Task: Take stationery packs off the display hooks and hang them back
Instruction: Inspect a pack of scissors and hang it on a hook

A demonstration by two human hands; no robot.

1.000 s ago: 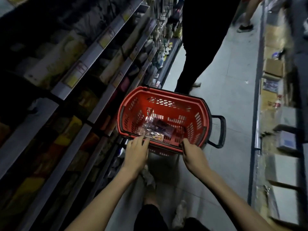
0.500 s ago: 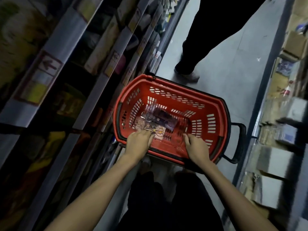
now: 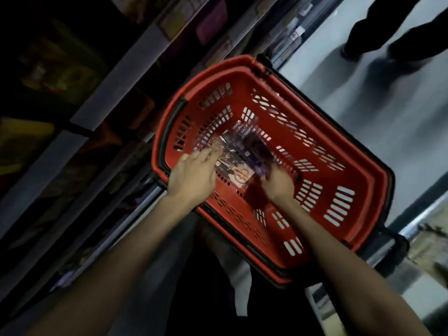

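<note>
We have both hands down in the red basket [image 3: 358,166], on the stationery packs [image 3: 238,154] lying on its bottom. Our left hand [image 3: 191,175] has its fingers stretched out, touching the packs' left edge. Our right hand [image 3: 278,183] rests at their right edge; motion blur hides whether it grips them.

Dim light, stocked shelves [image 3: 116,76] on the left, pale grey floor [image 3: 363,112] to the right
</note>
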